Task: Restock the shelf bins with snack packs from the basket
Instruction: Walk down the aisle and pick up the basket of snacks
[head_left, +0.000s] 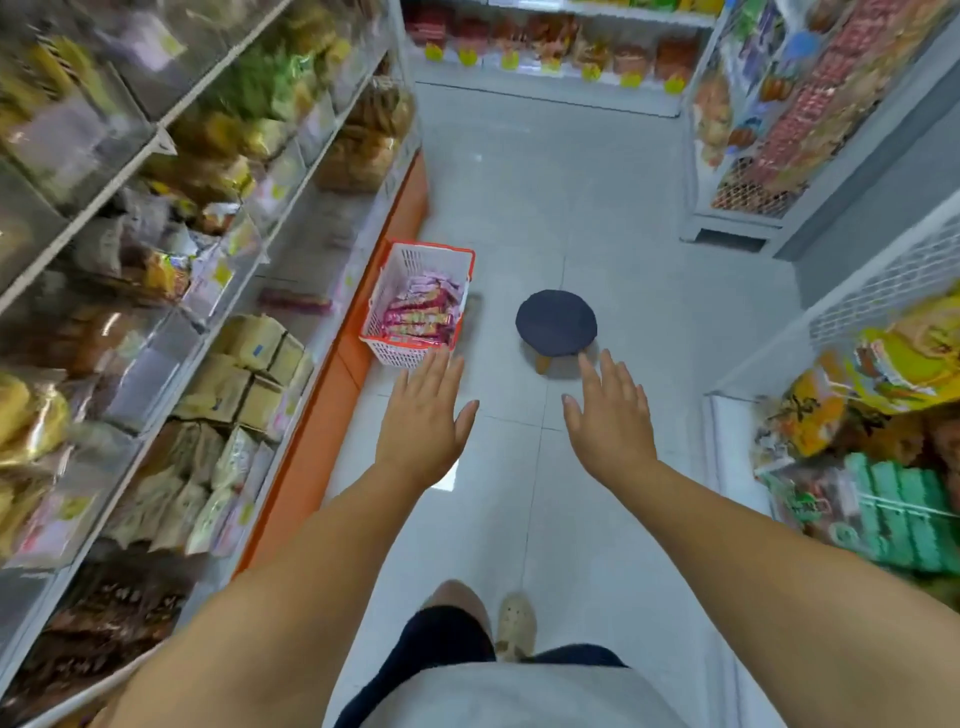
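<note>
Both hands are reaching forward and down over the pale tiled floor (545, 197) of a shop aisle. The left hand (423, 415) is spreading flat, palm down, fingers straight and slightly fanned, holding nothing. Its fingertips are showing right at the near edge of the basket (402, 267), though whether they are touching it cannot be told. The right hand (610, 415) is likewise lying open with straight fingers, gripping nothing, and is pointing toward the stool (556, 319).

The basket, white mesh with an orange-red rim, is sitting on the floor against the orange base of the left shelving. The snack packs (421, 312), in pink and red wrappers, are lying stacked inside it; their print is too blurred to read. The small round stool, dark-topped with wooden legs, is standing just to the basket's right.

On the left, the clear-fronted shelf bins (130, 379) are holding bagged snacks in yellow, brown and green. Small pale and yellow labels are showing on their fronts, none legible. Yellow price tags (550, 65) are running along the far shelf's edge, equally unreadable. Yellow and green packs (893, 483) are filling the shelving on the right.
</note>
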